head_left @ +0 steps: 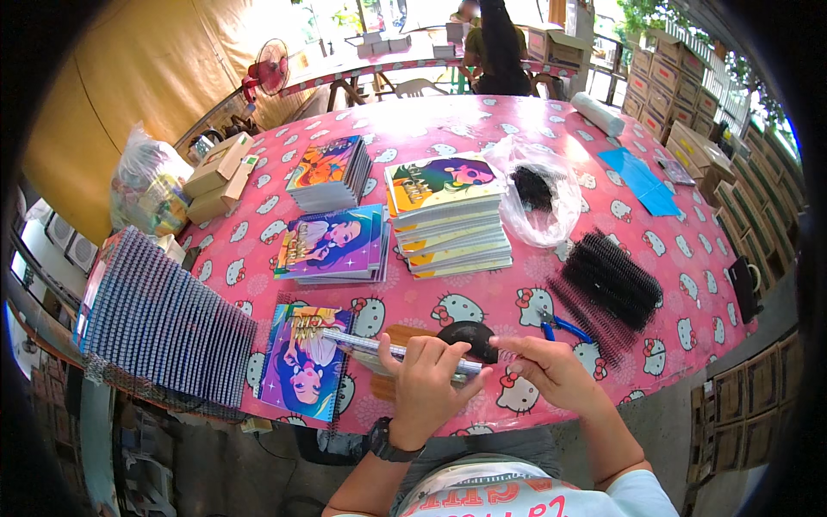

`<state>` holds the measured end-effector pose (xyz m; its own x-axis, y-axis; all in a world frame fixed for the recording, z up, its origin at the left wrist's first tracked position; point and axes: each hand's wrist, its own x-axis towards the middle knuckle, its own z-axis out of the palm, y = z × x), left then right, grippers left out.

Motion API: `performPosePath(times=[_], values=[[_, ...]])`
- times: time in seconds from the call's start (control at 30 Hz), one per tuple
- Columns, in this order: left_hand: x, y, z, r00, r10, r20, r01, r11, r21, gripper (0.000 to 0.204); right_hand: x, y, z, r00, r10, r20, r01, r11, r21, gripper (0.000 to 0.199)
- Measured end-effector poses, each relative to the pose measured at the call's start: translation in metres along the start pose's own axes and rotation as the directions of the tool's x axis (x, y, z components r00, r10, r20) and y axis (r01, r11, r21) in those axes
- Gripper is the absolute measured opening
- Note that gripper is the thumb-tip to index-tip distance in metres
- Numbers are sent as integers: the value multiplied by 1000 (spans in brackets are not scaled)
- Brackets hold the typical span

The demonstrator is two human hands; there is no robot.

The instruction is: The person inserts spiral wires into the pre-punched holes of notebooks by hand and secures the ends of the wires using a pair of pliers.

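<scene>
My left hand point(424, 379) grips the edge of a thin notebook point(392, 350), held flat and edge-on above the table. My right hand point(551, 369) pinches a black spiral coil point(495, 354) at the notebook's right end. Under the hands lies a dark rounded wooden block point(466, 332). A finished colourful notebook point(303, 362) lies to the left on the pink patterned table point(689, 284). Blue-handled pliers point(562, 327) rest just beyond my right hand.
A heap of black spiral coils point(607, 289) sits right of centre, more in a clear bag point(536, 194). Notebook stacks point(448, 220), point(334, 246), point(329, 171) fill the middle. A long bound row point(159, 319) lies left. Boxes point(217, 177), blue sheets point(642, 179); a person point(495, 43) stands behind.
</scene>
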<state>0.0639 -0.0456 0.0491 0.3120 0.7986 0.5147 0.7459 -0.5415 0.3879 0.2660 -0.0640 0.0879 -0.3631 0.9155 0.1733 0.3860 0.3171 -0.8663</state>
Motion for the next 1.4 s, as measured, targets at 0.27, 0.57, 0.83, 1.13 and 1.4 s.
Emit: performPosePath(times=[0.27,0.57,0.83,1.13,1.4], values=[[2,7,11,992,48,-114,-48,999,1,30,5,18,13,970,-170,-173,160,985,-68,29],[-5,3,9,993,42,-112,-46,998,-37,46,9,17,12,977,-189,-98,185,982,-50,29],[-48,-33,29,929,147,-339,-149,989,20,45,10,15,11,983,-172,-58,170,985,-39,31],[-68,-45,41,911,163,-380,-165,986,28,47,8,16,15,972,-219,-90,213,974,-74,25],[-75,-46,51,925,162,-344,-154,987,50,50,6,16,16,976,-193,-105,188,981,-54,27]])
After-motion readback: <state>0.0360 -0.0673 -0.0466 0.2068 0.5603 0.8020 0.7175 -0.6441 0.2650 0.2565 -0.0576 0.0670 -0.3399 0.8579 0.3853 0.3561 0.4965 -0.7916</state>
